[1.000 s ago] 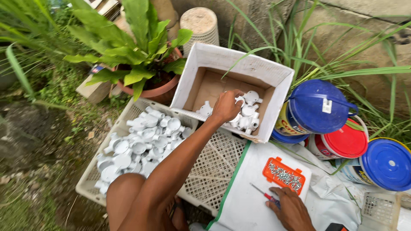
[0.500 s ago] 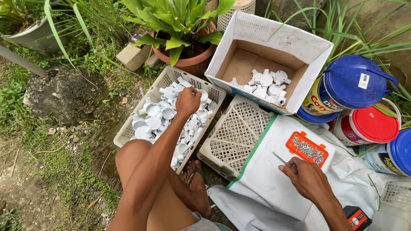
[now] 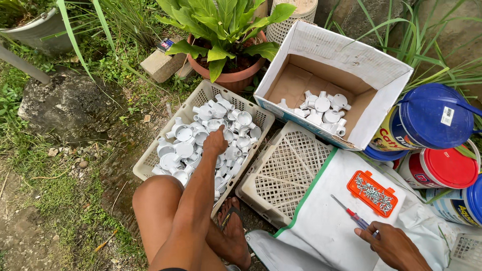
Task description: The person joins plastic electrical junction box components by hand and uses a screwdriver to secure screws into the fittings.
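Left hand (image 3: 216,142): reaching down into the heap, fingers curled among white round plastic conduit fittings (image 3: 201,143); whether one is actually pinched, impossible to tell, fingertips buried.
Right hand (image 3: 394,246): at 5 o'clock of the view, closed on a slim red-handled screwdriver (image 3: 351,215), tip pointing toward 10 o'clock.
Fittings, place: piled in a cream perforated plastic basket (image 3: 150,163) on the ground, at 9 o'clock from the middle of the view; a smaller cluster of the same white fittings (image 3: 321,111) lying in an open white cardboard box with brown inside (image 3: 351,62) at 1 o'clock.
Fittings, handling: judged light, stiff, hollow and smooth, likely to slide and rattle against each other; not fragile; best taken by the round rim or by one of the short outlet stubs.
Just beside: second cream perforated basket (image 3: 281,175), turned over, at 3 o'clock of the first, touching the box's edge.
Under right hand: white sack cloth with green edge (image 3: 321,231), bearing a flat orange plastic case of small screws (image 3: 372,193).
Farther out: terracotta pot with broad-leaved green plant (image 3: 226,75) at 12 o'clock; blue-lidded paint pail (image 3: 432,115) and red-lidded paint pail (image 3: 447,168) at 3 o'clock; grey rock (image 3: 65,105) at 10 o'clock.
Below: bare knee and sandalled foot (image 3: 236,226) on the ground.
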